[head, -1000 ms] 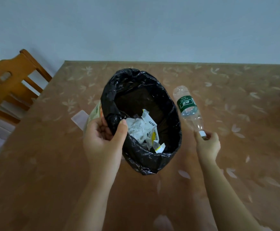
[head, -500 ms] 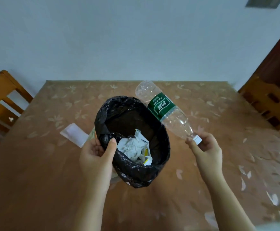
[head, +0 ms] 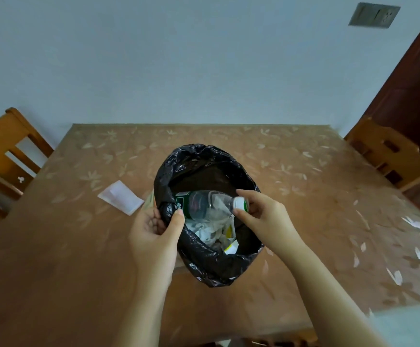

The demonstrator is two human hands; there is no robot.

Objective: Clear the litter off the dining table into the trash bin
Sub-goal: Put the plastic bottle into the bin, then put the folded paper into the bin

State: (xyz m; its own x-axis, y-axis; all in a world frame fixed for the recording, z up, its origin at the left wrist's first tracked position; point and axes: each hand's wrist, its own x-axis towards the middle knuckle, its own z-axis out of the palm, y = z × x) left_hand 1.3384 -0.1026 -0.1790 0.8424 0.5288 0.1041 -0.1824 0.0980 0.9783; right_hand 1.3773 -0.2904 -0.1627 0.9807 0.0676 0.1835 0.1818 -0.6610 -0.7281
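— So, where's the plastic water bottle point(head: 205, 204) right now?

— Lying tilted inside the mouth of the trash bin point(head: 207, 267), green label end toward the left rim, white cap toward the right. The right hand point(head: 262, 217) is pinching it at the cap end, thumb and fingers closed around the neck.

— And the other hand?

— The left hand point(head: 154, 227) is clamped on the bin's left rim, thumb hooked over the black liner, fingers on the outside wall.

— What's under the bottle?

— Crumpled white paper point(head: 210, 230) and a bit of yellow-and-white wrapper, low in the bin.

— Anything left on the dining table point(head: 316, 196)?

— A small white plastic packet point(head: 121, 197), just left of the bin and apart from it. Wide bare tabletop lies to the right and behind, up to the far edge at the wall.

— Edges crowded?

— A wooden chair point(head: 2, 151) stands at the left edge, another wooden chair point(head: 389, 151) at the right edge.
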